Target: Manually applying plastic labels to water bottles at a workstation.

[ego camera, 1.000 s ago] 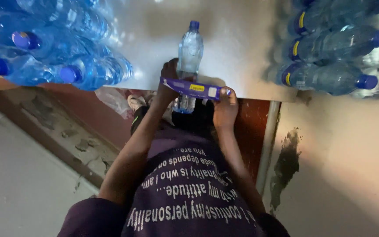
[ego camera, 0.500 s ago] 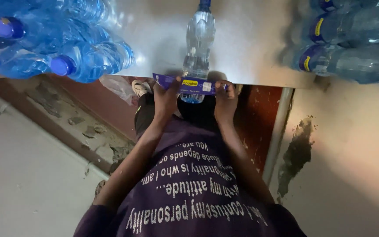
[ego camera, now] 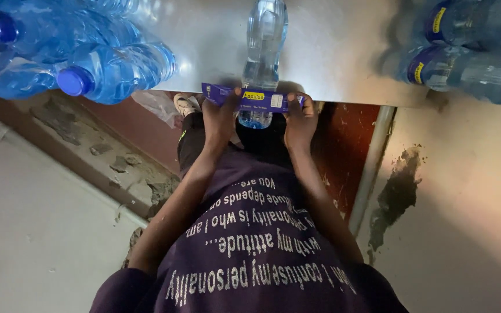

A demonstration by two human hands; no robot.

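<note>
Both hands (ego camera: 221, 119) – seemingly pinching label (ego camera: 253, 99)

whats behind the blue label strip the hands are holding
A clear water bottle lies on the white table behind the label strip, held by left hand and right hand. The strip covers the bottle's lower body; its base pokes out below.

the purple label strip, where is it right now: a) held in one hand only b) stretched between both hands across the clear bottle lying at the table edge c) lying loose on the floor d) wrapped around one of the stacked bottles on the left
b: the purple label strip is stretched flat across the clear bottle at the table edge, with the left hand at one end and the right hand at the other.
</note>
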